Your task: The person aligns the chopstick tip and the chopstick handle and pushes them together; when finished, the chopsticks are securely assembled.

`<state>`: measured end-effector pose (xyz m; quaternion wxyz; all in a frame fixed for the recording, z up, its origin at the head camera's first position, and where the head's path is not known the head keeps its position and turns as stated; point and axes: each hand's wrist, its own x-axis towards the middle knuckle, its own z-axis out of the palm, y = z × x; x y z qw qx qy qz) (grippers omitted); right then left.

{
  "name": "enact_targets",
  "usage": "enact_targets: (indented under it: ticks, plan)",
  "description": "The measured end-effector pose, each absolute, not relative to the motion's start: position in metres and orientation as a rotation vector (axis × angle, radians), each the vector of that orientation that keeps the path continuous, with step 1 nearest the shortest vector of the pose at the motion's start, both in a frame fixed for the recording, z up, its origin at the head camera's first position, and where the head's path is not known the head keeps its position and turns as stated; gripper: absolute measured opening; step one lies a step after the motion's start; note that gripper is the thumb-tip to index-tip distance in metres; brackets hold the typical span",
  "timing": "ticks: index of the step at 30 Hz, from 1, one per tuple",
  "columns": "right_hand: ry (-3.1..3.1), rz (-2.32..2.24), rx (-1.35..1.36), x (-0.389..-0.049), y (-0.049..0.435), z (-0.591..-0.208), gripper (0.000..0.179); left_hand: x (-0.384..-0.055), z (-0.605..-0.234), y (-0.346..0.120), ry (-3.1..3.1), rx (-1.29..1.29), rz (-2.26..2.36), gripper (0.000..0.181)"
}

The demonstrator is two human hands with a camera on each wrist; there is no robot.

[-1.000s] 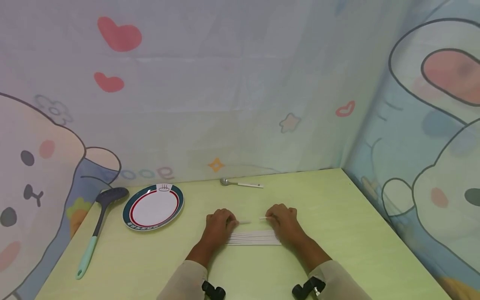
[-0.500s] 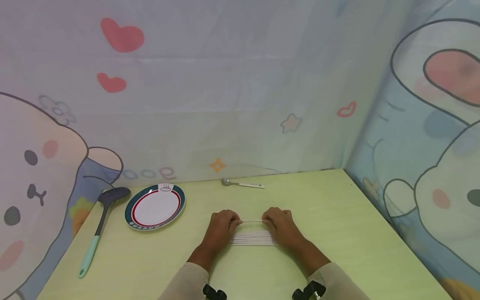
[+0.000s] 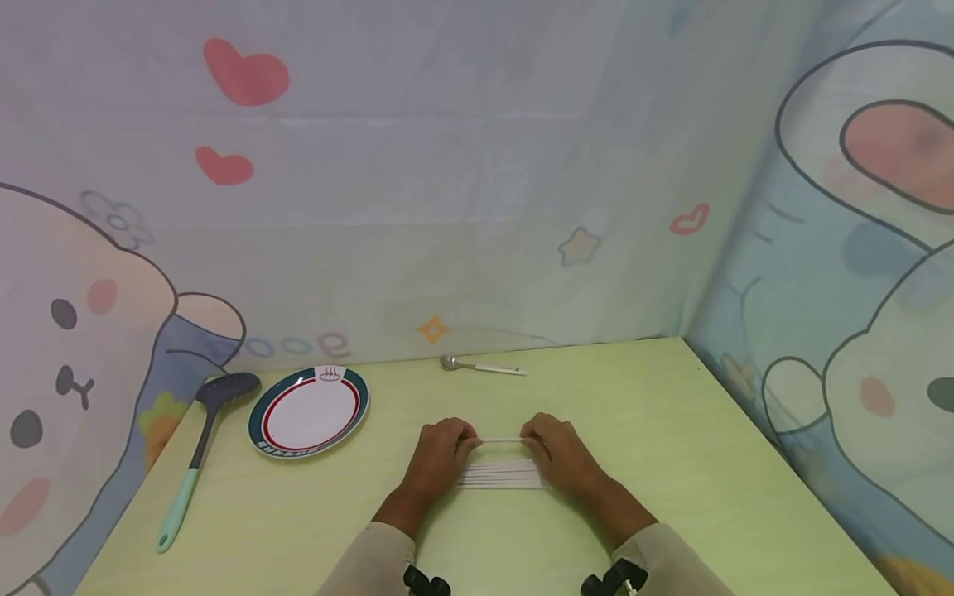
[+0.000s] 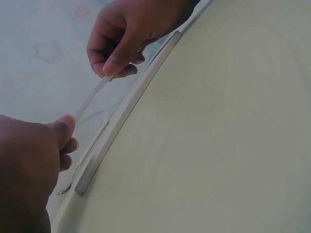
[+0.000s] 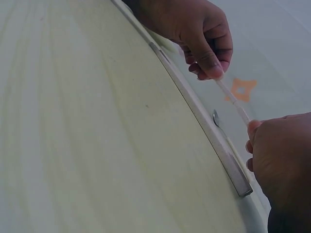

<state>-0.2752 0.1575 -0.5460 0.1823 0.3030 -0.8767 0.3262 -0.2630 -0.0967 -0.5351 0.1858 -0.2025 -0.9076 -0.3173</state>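
My left hand [image 3: 436,455] and right hand [image 3: 559,447] face each other above the table, thumb and fingers pinching a thin white stick [image 3: 499,439] between them. Both wrist views show a joint partway along this whitish stick [image 4: 87,103], which slants from one hand to the other. Just on the near side of the stick lies a flat white piece [image 3: 501,476] with several dark lines along its length; the hands cover its ends in the head view. Seen nearly edge-on in the right wrist view, it looks like a long bar [image 5: 201,114].
A small spoon [image 3: 484,367] with a white handle lies near the back wall. To the left are a plate [image 3: 257,422] with a dark green rim and a dark-headed cooking utensil with a mint handle [image 3: 177,505]. Patterned cloth walls [image 3: 477,207] border the table.
One second ago each hand held a separate white piece with a gap between. The hands then came closer, and the pieces now form one continuous stick. Little differs over the last half second.
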Motion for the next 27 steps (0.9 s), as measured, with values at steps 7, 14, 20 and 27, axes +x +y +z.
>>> enact_targets:
  ticks: [7, 14, 20, 27]
  plan:
    - [-2.499, 0.955, 0.828, -0.2749, 0.158, -0.5458, 0.006, -0.263, -0.5337, -0.0955, -2.547, -0.595, -0.891, 0.007]
    - [-2.479, 0.99, 0.863, -0.2733, 0.1577, -0.5419, 0.005, -0.2619, -0.5301, -0.0945, -2.548, -0.665, -0.91, 0.006]
    - [-2.437, 1.014, 0.926, -0.2722, 0.1565, -0.5407, 0.007, -0.259, -0.5273, -0.0958, -2.546, -0.825, -0.837, 0.013]
    - [-2.363, 1.072, 0.977, -0.2709, 0.1507, -0.5384, 0.008, -0.2566, -0.5276, -0.0916, -2.423, -0.859, -0.775, 0.007]
